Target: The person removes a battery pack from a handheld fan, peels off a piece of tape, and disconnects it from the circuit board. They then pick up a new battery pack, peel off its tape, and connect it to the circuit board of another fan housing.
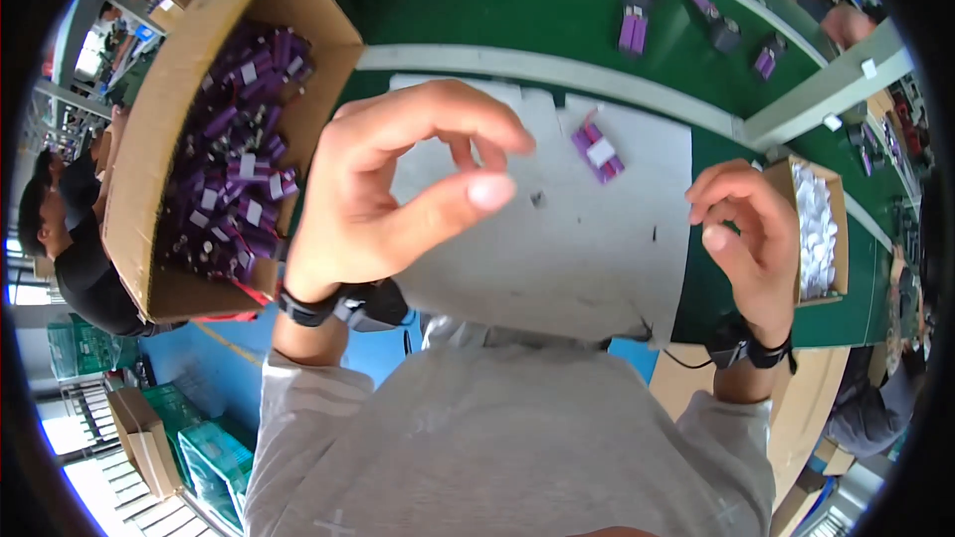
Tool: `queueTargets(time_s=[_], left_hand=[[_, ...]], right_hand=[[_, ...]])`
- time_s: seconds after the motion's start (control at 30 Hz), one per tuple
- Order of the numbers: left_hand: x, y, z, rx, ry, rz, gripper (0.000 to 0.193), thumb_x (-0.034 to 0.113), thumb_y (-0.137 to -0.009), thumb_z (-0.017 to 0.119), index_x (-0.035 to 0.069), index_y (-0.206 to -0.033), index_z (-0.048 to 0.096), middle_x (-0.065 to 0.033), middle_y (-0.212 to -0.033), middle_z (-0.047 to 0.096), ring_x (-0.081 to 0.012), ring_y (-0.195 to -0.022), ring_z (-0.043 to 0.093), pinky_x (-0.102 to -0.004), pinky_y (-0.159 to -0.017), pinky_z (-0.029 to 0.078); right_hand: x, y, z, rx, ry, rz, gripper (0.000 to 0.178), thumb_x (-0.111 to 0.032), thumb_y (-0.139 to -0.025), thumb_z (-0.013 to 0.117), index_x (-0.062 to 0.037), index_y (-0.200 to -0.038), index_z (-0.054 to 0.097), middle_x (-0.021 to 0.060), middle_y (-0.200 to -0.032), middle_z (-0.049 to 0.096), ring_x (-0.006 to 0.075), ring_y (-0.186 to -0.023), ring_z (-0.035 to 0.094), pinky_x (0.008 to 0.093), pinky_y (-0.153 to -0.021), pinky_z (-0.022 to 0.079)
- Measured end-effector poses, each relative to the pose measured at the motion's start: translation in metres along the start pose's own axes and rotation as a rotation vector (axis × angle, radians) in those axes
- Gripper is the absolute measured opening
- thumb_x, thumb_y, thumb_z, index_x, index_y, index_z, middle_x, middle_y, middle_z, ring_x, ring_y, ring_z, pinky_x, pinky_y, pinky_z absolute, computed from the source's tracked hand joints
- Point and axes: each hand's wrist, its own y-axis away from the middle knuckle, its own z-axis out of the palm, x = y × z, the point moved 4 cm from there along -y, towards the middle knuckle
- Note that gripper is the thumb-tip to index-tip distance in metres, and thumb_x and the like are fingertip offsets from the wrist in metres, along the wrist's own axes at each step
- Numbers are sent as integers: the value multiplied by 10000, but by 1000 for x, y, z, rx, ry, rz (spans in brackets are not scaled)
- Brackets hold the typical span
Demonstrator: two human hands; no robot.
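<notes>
My left hand is raised above the grey sheet, its thumb and forefinger curved and apart with nothing between them. On the right, my right hand hovers near the sheet's right edge. Its fingers are loosely curled, the thumb stands off from them, and I see nothing held. A purple battery pack with a white label and a thin red wire lies on the far part of the sheet, between my hands and touched by neither. Both wrists wear black straps with small dark devices.
A tall cardboard box full of purple battery packs stands at the left. Past my right hand sits a small carton of silvery-white pieces. Beyond a pale rail, more purple packs with dark round parts lie on the green surface. Other people work around.
</notes>
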Motion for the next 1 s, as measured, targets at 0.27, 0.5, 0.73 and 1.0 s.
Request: queueTargets(time_s=[0.27, 0.5, 0.73, 1.0], left_hand=[[-86, 208, 87, -651, 58, -800, 256, 211, -885, 638, 43, -1078, 646, -107, -1023, 646, -214, -876, 613, -316, -773, 476], [-113, 249, 102, -573, 87, -996, 269, 149, -846, 674, 61, -1099, 650, -79, -903, 612, -169, -773, 573, -286, -706, 466], [-88, 226, 116, -691, -14, -725, 349, 30, -751, 722, 81, -1091, 659, -65, -875, 577, -184, -758, 569, -279, -696, 478], [-87, 205, 160, -988, -3, -417, 454, 94, -722, 709, 126, -1168, 630, -77, -1097, 529, -250, -975, 519, -322, -842, 454]], right_hand=[[72, 144, 107, -828, -139, 408, 258, -83, -865, 603, -16, -1114, 590, 120, -1025, 622, 231, -922, 592, 325, -791, 468], [116, 190, 144, -589, -42, 531, 309, -43, -831, 631, -41, -1137, 584, 104, -1009, 617, 230, -886, 592, 324, -747, 479], [102, 190, 133, -636, -22, 504, 374, -13, -785, 671, -48, -1146, 577, 98, -1061, 585, 198, -879, 590, 279, -712, 493], [108, 255, 107, -473, -231, 925, 309, -16, -795, 683, -44, -1081, 570, 63, -1008, 572, 156, -930, 579, 273, -743, 503]])
